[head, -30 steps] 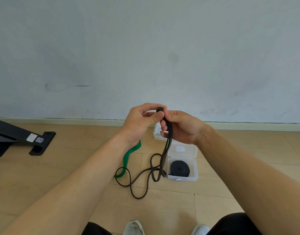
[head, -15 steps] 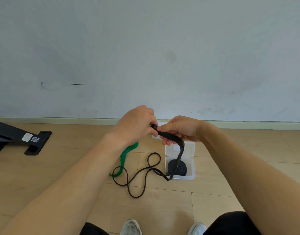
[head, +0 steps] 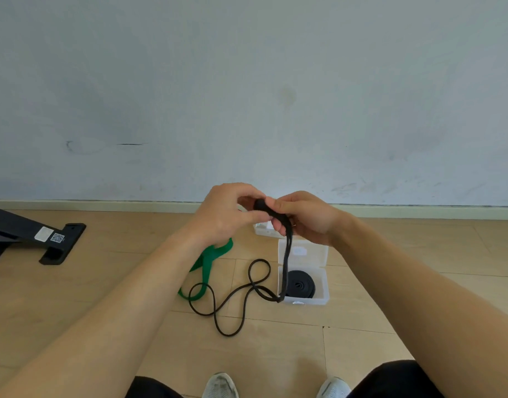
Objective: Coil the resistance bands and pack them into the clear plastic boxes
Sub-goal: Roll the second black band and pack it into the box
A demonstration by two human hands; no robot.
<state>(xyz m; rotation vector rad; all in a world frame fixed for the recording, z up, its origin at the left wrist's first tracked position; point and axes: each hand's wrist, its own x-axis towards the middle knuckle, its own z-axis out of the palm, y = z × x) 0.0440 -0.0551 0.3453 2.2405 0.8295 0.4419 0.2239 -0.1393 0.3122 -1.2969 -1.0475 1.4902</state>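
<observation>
pinching the rolled top end of the black band (head: 287, 248) with the left hand (head: 226, 215), thumb pressed against curled fingers. gripping that same end from the other side with the right hand (head: 308, 221), fingers curled round it, knuckles of both hands nearly touching, level with the skirting of the pale wall (head: 247, 81).

hanging from that grip almost straight down, long axis close to vertical and leaning a little left at the bottom, in front of the raised lid of the open clear box (head: 325, 282). meeting the wooden floor (head: 103, 282) just beside the box's near left corner, then turning left and lying slack in loose loops that run left and toward the camera. overlapping the lower end of the green band (head: 211, 261) at the leftmost loop.

flat on the floor for the green band, long axis slanting from near left up toward the left wrist, upper end hidden behind it.

inside the clear box, lying flat: a coiled black band (head: 300, 284).

partly hidden behind the right hand: a second clear box (head: 262, 228), contents impossible to tell.

far left: a black stand (head: 66, 242) with a white label and a qr sticker. bottom edge: two pale shoes (head: 219, 384).
</observation>
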